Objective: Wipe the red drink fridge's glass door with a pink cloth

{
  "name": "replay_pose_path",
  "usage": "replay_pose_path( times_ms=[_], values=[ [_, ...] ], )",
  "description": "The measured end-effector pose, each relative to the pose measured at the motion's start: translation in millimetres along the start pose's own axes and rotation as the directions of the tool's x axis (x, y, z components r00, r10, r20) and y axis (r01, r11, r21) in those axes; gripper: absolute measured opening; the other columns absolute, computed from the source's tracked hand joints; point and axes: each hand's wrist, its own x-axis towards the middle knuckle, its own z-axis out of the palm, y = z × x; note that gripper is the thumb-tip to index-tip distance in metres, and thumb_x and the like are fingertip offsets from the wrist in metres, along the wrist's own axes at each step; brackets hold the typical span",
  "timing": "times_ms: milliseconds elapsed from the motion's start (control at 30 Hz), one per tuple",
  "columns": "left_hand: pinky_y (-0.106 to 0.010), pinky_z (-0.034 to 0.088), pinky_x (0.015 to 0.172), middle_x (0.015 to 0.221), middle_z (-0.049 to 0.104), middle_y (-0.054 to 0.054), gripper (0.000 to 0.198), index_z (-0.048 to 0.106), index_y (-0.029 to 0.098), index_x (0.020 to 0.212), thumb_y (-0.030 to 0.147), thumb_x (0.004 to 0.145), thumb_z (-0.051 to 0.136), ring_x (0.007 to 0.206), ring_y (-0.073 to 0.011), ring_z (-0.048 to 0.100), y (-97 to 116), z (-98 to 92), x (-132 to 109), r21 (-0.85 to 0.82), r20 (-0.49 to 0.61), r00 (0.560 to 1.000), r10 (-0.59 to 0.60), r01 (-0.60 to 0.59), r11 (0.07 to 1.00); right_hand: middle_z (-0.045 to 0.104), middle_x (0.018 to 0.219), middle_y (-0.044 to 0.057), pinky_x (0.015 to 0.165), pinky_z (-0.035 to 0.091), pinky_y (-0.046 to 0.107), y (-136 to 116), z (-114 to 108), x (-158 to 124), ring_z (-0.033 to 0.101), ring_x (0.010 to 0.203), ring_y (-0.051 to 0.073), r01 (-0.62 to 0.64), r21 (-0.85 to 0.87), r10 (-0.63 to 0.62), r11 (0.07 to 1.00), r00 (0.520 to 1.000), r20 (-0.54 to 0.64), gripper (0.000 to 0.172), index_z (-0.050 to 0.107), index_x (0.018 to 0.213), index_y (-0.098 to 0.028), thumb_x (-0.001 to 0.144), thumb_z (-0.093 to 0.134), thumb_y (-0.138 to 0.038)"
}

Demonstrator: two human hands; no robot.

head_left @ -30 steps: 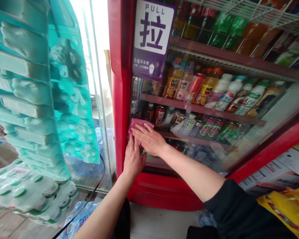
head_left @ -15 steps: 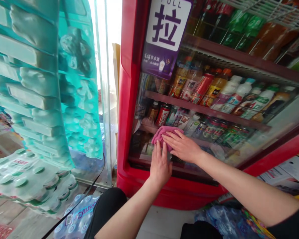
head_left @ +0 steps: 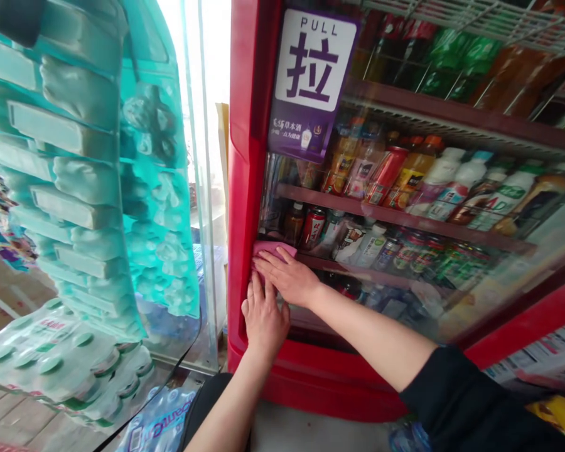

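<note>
A pink cloth [head_left: 267, 246] lies pressed against the glass door [head_left: 320, 314] of a red drinks fridge, low at its left edge by the red frame [head_left: 249, 188]. My right hand [head_left: 292, 277] rests flat on the cloth, fingers stretched out and covering much of it. Just below, my left hand [head_left: 265, 319] reaches up with extended fingers. Its fingertips touch the cloth's lower part, some of which is hidden. Neither hand is wrapped round anything.
Behind the glass, bottles and cans [head_left: 371, 242] line several shelves. A purple pull sign [head_left: 306, 129] sits on the door. To the left hangs a turquoise pocketed organizer [head_left: 82, 201], above shrink-wrapped packs [head_left: 61, 361]. Wrapped water bottles [head_left: 157, 417] stand near my leg.
Both hands and the pink cloth have slid left across the glass to the door's left edge. The view has shifted slightly.
</note>
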Motion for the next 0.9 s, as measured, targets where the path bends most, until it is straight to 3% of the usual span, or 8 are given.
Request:
replay_pose_path(
  times_ms=[67,133,233,433,567,733,800,900],
  values=[
    [-0.075,0.046,0.118,0.18,0.03,-0.027,0.085,0.037,0.013,0.172,0.027,0.093,0.066,0.161,-0.0516,0.038,1,-7.1,0,0.103,0.039,0.999,-0.03,0.025,0.994,0.045,0.176,0.008,0.142,0.021,0.051,1,5,-4,0.029,0.169,0.025,-0.009,0.008,0.01,1.0,1.0,-0.005,0.065,0.046,0.167,-0.013,0.103,0.044,-0.018],
    [-0.072,0.045,0.12,0.18,0.031,-0.023,0.083,0.039,0.014,0.171,0.03,0.094,0.065,0.162,-0.048,0.037,5,-11.3,0,0.206,0.074,0.996,-0.042,0.026,0.978,0.044,0.177,0.004,0.144,0.014,0.049,3,3,-13,0.028,0.169,0.022,-0.029,-0.013,0.029,1.0,0.999,0.014,0.065,0.045,0.169,-0.018,0.104,0.043,-0.019],
    [-0.074,0.044,0.119,0.181,0.033,-0.018,0.083,0.038,0.017,0.172,0.032,0.094,0.063,0.162,-0.0481,0.035,13,-12.3,-3,0.264,0.081,0.996,-0.029,0.006,0.965,0.038,0.18,0.002,0.143,0.017,0.046,7,-6,-33,0.023,0.171,0.02,-0.048,-0.018,0.05,0.999,0.992,0.113,0.07,0.037,0.173,-0.021,0.104,0.044,-0.019],
    [-0.074,0.033,0.127,0.182,0.028,-0.02,0.089,0.034,0.015,0.174,0.03,0.091,0.065,0.17,-0.0449,0.02,37,7.1,-17,0.173,0.148,0.987,0.059,-0.084,0.981,0.035,0.182,0.002,0.141,0.024,0.045,11,-20,-80,0.024,0.171,0.02,-0.121,0.025,0.115,0.992,0.978,0.177,0.078,0.029,0.176,-0.022,0.101,0.047,-0.016],
    [-0.067,0.038,0.128,0.183,0.019,-0.027,0.096,0.032,0.008,0.173,0.026,0.086,0.07,0.168,-0.0455,0.027,65,29.4,-33,0.084,0.237,0.968,0.079,-0.101,0.991,0.033,0.182,0.001,0.14,0.028,0.047,18,-34,-122,0.027,0.17,0.022,-0.131,0.004,0.127,0.991,0.97,0.206,0.071,0.032,0.175,-0.021,0.106,0.047,-0.023],
    [-0.069,0.04,0.126,0.183,0.024,-0.021,0.094,0.033,0.013,0.173,0.026,0.087,0.068,0.165,-0.043,0.033,107,40.5,-53,0.029,0.313,0.939,0.142,-0.159,0.987,0.041,0.178,0.003,0.138,0.032,0.051,24,-66,-181,0.039,0.164,0.025,-0.178,-0.024,0.179,0.984,0.952,0.249,0.066,0.041,0.171,-0.018,0.106,0.05,-0.023],
    [-0.07,0.043,0.123,0.182,0.028,-0.019,0.093,0.033,0.014,0.174,0.028,0.089,0.067,0.163,-0.0448,0.036,117,40.7,-58,0.003,0.341,0.927,0.159,-0.17,0.985,0.045,0.176,0.005,0.137,0.033,0.054,21,-77,-193,0.042,0.162,0.027,-0.227,-0.016,0.223,0.974,0.937,0.269,0.065,0.043,0.169,-0.016,0.105,0.052,-0.022],
    [-0.073,0.036,0.127,0.182,0.03,-0.015,0.094,0.032,0.017,0.175,0.027,0.088,0.067,0.167,-0.045,0.029,118,41.5,-61,-0.021,0.344,0.921,0.182,-0.186,0.982,0.048,0.174,0.009,0.134,0.036,0.057,12,-83,-193,0.043,0.161,0.031,-0.296,0.002,0.284,0.955,0.917,0.279,0.065,0.044,0.169,-0.015,0.106,0.054,-0.024]
  ],
)
